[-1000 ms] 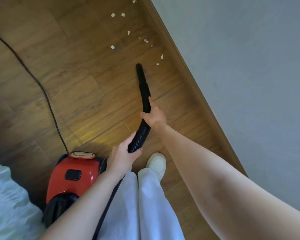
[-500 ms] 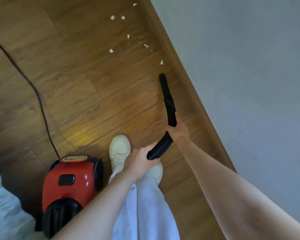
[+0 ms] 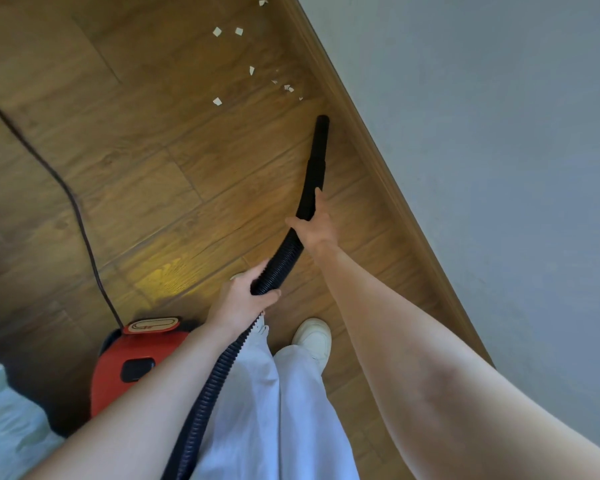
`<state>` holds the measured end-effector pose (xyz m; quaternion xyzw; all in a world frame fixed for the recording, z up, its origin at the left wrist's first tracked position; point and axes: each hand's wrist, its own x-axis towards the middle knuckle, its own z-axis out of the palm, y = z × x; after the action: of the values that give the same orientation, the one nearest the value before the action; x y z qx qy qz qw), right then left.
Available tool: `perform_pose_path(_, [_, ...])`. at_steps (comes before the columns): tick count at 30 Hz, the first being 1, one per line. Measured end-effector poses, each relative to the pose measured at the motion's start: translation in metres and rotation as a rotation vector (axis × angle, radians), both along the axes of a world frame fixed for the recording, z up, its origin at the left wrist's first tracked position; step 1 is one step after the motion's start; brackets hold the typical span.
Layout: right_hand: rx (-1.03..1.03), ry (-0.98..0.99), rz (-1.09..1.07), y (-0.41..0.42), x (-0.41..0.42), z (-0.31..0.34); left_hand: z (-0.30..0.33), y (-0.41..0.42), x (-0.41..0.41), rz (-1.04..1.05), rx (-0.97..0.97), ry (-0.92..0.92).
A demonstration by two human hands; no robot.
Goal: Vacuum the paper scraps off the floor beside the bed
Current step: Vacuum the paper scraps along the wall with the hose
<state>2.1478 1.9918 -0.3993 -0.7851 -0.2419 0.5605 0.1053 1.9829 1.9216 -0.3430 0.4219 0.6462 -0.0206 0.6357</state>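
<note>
Several white paper scraps (image 3: pixel 217 101) lie scattered on the wooden floor (image 3: pixel 174 174) ahead, near the skirting board. The black vacuum nozzle (image 3: pixel 317 157) points at them, its tip just short of the nearest scraps by the wall. My right hand (image 3: pixel 314 225) grips the nozzle's lower end where it joins the ribbed hose (image 3: pixel 278 263). My left hand (image 3: pixel 243 299) grips the hose further back. The red vacuum body (image 3: pixel 118 372) sits on the floor at my left, partly hidden by my left arm.
A grey wall (image 3: pixel 482 168) with a wooden skirting board (image 3: pixel 374 157) runs along the right. The black power cord (image 3: pixel 80 216) trails across the floor on the left. Pale bedding (image 3: pixel 4 427) shows at the bottom left. My white shoe (image 3: pixel 314 337) stands near the hose.
The nozzle swung right to the wall, then pushed forward along it. The scraps nearest the skirting board are gone. My feet stepped forward and the red vacuum followed.
</note>
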Motion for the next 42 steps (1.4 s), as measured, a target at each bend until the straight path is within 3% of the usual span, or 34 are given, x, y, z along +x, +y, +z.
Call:
perform_pose_path(7, [0.005, 0.010, -0.192, -0.009, 0.027, 0.005, -0.004, -0.008, 0.031, -0.005, -0.016, -0.103])
perform_pose_path(23, [0.088, 0.003, 0.123, 0.060, -0.067, -0.005, -0.010, 0.029, -0.038, 0.266, 0.062, -0.045])
perform_pose_path(34, [0.000, -0.127, -0.021, 0.037, -0.008, 0.011, -0.001, 0.028, 0.003, 0.094, 0.043, -0.129])
perform_pose_path(42, [-0.055, -0.131, 0.015, 0.003, -0.030, 0.014, 0.013, 0.000, -0.019, 0.092, 0.023, -0.074])
